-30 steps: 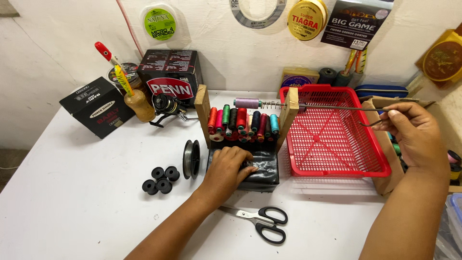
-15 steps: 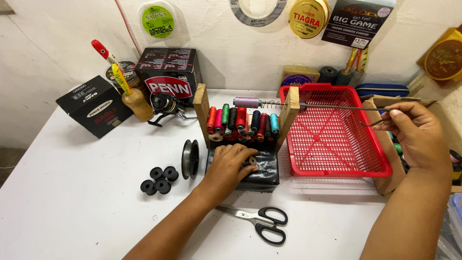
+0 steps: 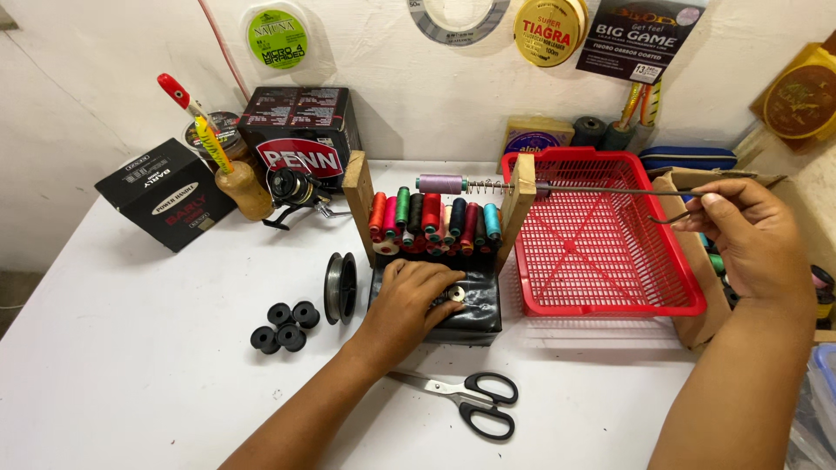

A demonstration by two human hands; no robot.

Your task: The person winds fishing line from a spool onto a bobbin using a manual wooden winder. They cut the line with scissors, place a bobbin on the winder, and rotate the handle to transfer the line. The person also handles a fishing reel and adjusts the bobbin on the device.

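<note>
almost nothing has shifted since the earlier frames: both hands keep their places and only the view has drifted a touch. left hand (image 3: 418, 296) lies flat, fingers spread and closed on nothing, pressing the black base (image 3: 453, 306) of the wooden thread rack (image 3: 435, 218) at the centre of the frame. right hand (image 3: 753, 239), at the right edge, pinches the end of the long metal rod (image 3: 601, 190) between thumb and fingertips; the rod runs leftward over the red plastic basket (image 3: 601, 248), through the rack's right post, and carries a spring and a mauve spool (image 3: 441, 184) between the posts. it looks thin, stiff and light, likely smooth enough to slip, so the bent end in the fingers seems the surest hold, with the rack steadied from below. coloured thread spools (image 3: 433, 218) stand in a row inside the rack. left of it sit a clear line spool (image 3: 339, 287) and four small black bobbins (image 3: 285, 325); black-handled scissors (image 3: 466, 400) lie at lower centre. in the upper left are a black carton (image 3: 165, 193), a black box with a red label (image 3: 300, 130) and a fishing reel (image 3: 292, 190). on the wall hang a green round label (image 3: 277, 36), a yellow round pack (image 3: 547, 30) and a black card (image 3: 640, 35); a yellow package (image 3: 801, 96) sits upper right.
</note>
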